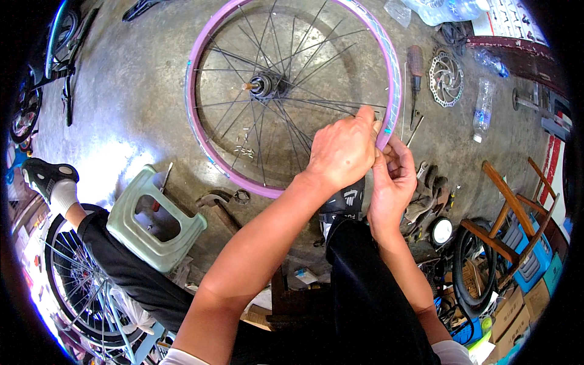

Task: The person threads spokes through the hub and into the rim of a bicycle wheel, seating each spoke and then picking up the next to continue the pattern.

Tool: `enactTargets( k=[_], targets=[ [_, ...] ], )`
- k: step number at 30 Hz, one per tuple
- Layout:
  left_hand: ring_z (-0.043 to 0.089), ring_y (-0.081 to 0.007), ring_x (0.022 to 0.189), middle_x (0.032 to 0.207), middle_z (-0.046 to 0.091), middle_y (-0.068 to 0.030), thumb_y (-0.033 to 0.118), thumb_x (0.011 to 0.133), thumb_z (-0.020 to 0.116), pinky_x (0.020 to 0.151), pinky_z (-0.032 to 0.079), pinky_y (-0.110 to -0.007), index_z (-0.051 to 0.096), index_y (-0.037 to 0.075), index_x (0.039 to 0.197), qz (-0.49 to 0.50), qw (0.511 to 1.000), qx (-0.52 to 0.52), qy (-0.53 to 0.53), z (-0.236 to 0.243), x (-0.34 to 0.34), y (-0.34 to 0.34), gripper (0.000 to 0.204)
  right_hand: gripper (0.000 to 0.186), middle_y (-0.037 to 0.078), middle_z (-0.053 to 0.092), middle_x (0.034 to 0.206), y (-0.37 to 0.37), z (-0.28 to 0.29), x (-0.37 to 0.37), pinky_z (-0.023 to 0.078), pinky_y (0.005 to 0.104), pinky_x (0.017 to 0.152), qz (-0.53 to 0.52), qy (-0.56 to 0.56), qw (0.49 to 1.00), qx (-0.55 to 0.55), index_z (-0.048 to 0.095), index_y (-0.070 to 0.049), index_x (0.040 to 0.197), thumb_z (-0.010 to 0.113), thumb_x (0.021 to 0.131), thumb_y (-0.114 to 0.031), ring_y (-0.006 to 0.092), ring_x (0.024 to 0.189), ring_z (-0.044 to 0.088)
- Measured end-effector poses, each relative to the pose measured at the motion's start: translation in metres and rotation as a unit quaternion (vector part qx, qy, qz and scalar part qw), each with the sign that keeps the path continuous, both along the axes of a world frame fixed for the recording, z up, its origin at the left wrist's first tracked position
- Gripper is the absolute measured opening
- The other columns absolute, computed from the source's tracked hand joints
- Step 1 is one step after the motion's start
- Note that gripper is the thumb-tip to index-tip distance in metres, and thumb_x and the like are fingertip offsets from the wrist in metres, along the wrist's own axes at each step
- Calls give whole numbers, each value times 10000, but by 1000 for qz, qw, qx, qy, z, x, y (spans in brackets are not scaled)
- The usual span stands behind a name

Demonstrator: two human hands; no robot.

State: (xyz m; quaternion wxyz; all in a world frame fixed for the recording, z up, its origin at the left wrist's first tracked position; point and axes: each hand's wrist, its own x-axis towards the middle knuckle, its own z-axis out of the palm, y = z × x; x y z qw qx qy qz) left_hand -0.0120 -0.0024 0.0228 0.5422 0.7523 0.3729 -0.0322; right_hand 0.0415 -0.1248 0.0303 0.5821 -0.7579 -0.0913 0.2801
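A bicycle wheel with a purple rim (pixel 190 91) lies in front of me, its black spokes (pixel 307 59) laced loosely around a black hub (pixel 264 86). My left hand (pixel 342 149) reaches across to the rim's near right part. Its fingers are pinched together at the inner edge, beside the spoke ends; whatever sits between them is hidden. Just to the right, my right hand (pixel 392 185) is closed on the rim from its outer side, fingers curled and thumb near the left fingertips. Several small silver spoke nipples (pixel 244 150) are scattered on the floor, seen through the wheel.
Right of the wheel lie a screwdriver (pixel 415 64), a brake disc (pixel 446 79) and a plastic bottle (pixel 483 112). Dark gloves (pixel 429 194) rest near my right forearm. A pale green stool (pixel 134 243) and a hammer (pixel 222 210) are on the left. A wooden chair (pixel 508 198) stands right.
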Motion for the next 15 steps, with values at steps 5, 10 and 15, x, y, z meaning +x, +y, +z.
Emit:
enactTargets(
  k=[5, 10, 15],
  targets=[
    [674, -510, 900, 909, 710, -277, 232, 1010, 521, 780, 517, -615, 476, 26, 1104, 16, 997, -19, -69, -6, -4, 1, 231, 344, 49, 716, 1006, 1, 1, 1, 524, 227, 784, 2, 11, 1000, 14, 613, 39, 1295, 699, 962, 18, 76, 860, 645],
    [651, -510, 943, 931, 698, -269, 266, 1051, 493, 809, 483, -612, 490, 42, 1109, -19, 1000, -15, -20, 1, -1, 2, 232, 344, 46, 714, 1002, -2, 0, 0, 519, 223, 779, 6, 2, 1000, -5, 617, 34, 1297, 698, 963, 17, 73, 846, 637],
    [653, -512, 918, 909, 693, -279, 279, 1051, 493, 799, 486, -613, 505, 43, 1099, -17, 1000, -4, 11, 1, 2, 4, 241, 337, 38, 709, 994, -1, 0, 1, 515, 220, 780, 16, -10, 1000, -8, 620, 32, 1296, 693, 969, 9, 68, 843, 628]
  ],
)
